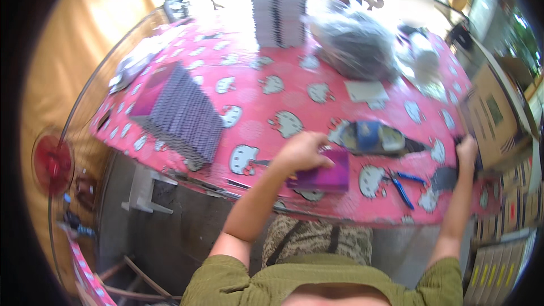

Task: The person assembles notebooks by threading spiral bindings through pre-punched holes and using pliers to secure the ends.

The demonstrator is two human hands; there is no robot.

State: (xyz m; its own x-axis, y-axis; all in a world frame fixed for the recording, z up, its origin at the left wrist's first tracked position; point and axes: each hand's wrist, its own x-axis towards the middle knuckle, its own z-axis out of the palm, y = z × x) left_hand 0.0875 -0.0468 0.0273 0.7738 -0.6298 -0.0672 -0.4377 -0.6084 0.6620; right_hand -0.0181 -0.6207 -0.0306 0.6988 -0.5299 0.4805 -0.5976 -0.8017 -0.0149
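Observation:
A flat purple book-shaped item (324,177) lies at the front of the table. My left hand (306,152) is closed on its upper left part, the thumb across the top. Out at the table's right edge, my right hand (467,148) is curled closed beside a dark object; what it holds is hidden. A dark grey flat piece (444,179) lies next to that arm. Between my hands rest blue-handled pliers (403,190), handles spread. Just beyond the purple item is a long dark holder (371,137) with blue and pale things in it.
A leaning row of purple-covered items (181,116) stands at the left. Tall stacks (277,14) and a clear plastic bag of dark contents (354,39) are at the back. Cardboard boxes (496,113) line the right side. A white stool (148,191) and red fan (52,161) are left.

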